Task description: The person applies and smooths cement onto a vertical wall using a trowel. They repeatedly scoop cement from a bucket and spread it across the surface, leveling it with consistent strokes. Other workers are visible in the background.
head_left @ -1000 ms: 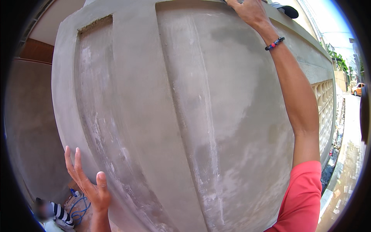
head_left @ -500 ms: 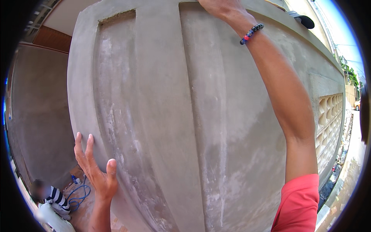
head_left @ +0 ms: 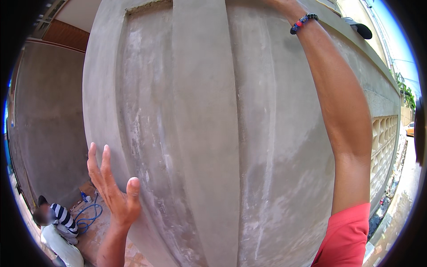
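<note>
A grey plastered wall [head_left: 202,124] with raised bands and recessed panels fills the middle of the view. Fingers stretched apart, my left hand [head_left: 118,198] is raised in front of the wall's left edge and holds nothing; whether it touches the plaster I cannot tell. My right arm reaches up along the wall, a beaded bracelet [head_left: 304,22] around its wrist. Only the near part of my right hand [head_left: 291,8] shows at the upper edge. Its fingers are out of the picture, so anything in them is hidden.
Low at the left a person [head_left: 64,220] in a striped top sits near a blue hose [head_left: 92,217]. A dark cap [head_left: 359,29] rests on the wall's top at the right. Openwork blocks [head_left: 384,135] fill the wall's right part, beside a street [head_left: 402,200].
The wall has shifted slightly to the right in the view. My right hand has gone up and right, further out of the picture. My left hand stays spread in much the same place.
</note>
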{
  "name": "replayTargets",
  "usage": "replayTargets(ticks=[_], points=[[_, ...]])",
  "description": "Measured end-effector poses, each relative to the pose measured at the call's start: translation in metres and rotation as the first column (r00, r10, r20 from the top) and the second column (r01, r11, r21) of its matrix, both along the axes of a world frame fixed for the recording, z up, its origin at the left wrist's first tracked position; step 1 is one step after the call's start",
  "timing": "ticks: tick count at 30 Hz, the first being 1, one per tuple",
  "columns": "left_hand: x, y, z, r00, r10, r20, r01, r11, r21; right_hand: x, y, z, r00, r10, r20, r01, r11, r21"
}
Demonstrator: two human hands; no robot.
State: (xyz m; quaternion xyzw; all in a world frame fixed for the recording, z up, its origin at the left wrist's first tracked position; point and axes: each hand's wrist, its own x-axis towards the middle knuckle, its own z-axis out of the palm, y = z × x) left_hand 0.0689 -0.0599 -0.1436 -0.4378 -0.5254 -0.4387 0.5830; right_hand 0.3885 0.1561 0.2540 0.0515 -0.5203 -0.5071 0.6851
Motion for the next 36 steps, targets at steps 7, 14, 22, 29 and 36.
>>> replayTargets(ticks=[7,14,22,29,36], points=[[-0.002,-0.022,-0.016,1.000,0.022,0.011,-0.023,0.999,0.036,0.020,0.002,-0.044,0.993,0.082,0.084,-0.073,0.991,-0.112],[0.001,0.002,-0.002,0.996,-0.086,-0.018,0.086,0.995,0.040,0.010,-0.051,-0.021,0.964,-0.160,-0.212,0.035,0.869,-0.494],[-0.009,-0.017,-0.011,0.999,-0.041,-0.015,0.042,0.999,0.026,-0.026,-0.046,-0.049,0.993,-0.051,-0.107,0.003,0.911,-0.412],[-0.003,-0.013,-0.008,0.998,-0.068,0.005,0.067,0.997,0.028,0.129,0.049,-0.038,0.869,-0.278,-0.409,-0.068,0.751,-0.657],[0.003,-0.005,-0.003,0.998,-0.049,-0.043,0.051,0.998,0.047,0.171,0.017,-0.155,0.921,0.113,-0.372,-0.316,0.774,-0.549]])
